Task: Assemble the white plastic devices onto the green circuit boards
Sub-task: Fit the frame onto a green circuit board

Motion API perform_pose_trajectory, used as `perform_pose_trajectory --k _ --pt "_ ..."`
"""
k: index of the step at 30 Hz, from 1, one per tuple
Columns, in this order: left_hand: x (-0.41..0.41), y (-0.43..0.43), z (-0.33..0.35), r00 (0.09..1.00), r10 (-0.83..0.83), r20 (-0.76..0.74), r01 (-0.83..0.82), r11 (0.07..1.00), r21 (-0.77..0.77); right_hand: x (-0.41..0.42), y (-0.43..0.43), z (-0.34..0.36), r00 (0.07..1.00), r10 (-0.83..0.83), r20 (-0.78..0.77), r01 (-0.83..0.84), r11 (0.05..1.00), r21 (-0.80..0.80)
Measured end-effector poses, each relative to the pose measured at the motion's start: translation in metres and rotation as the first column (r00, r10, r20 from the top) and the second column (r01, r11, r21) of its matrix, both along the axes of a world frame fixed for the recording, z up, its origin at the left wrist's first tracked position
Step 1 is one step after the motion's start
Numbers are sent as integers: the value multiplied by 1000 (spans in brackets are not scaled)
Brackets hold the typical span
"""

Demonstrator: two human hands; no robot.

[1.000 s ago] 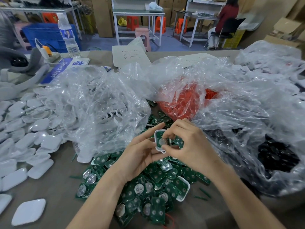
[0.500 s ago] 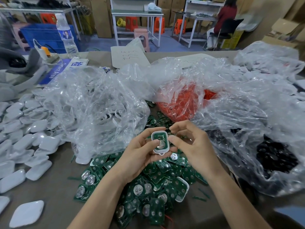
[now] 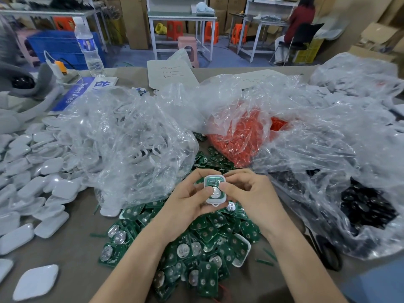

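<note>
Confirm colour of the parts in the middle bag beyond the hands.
Orange-red: the parts show through the clear bag in the head view.

Left hand [image 3: 188, 200]: palm up, fingers curled beneath the white device [image 3: 215, 189], thumb pressed on its face.
Right hand [image 3: 251, 193]: fingers bent, pinching the device's right edge.
Forearms [image 3: 140, 259]: bare, angled inward, wrists close together.

Blue sign [image 3: 81, 93] flat on my counter [image 3: 72, 254], far left, reads "Defect Area" in white plus a large Chinese character 检; white card [image 3: 170, 72] behind the bags carries handwritten zigzag tally-like marks, not legible as numbers; water bottle [image 3: 87, 45] label too blurred.
</note>
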State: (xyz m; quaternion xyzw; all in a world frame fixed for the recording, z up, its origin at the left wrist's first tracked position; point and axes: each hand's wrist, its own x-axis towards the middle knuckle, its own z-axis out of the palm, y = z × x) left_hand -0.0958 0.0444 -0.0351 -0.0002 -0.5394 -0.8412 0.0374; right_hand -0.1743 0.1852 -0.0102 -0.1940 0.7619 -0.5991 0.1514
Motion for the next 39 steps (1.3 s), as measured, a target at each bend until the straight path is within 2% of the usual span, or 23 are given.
perform_pose_trajectory --k 5,9,16,25,32,39 --pt "-1 2 -1 996 92 15 -87 971 -222 2 -3 -5 986 -56 -157 73 991 110" --pt "-2 3 0 987 162 23 -143 921 -363 1 -5 -6 988 -77 -136 95 987 133" --pt "-2 5 -3 972 232 42 -198 901 -385 7 -5 -6 983 -64 -174 86 988 125" --pt "-1 7 1 958 287 -23 -266 852 -450 10 0 -2 991 29 -131 -27 1000 14" --pt "-2 8 0 933 359 9 -315 830 -460 11 -6 -4 991 -31 -129 34 999 22" --pt "-2 5 -2 933 360 20 -310 830 -464 12 -8 -7 993 -62 -98 66 997 34"
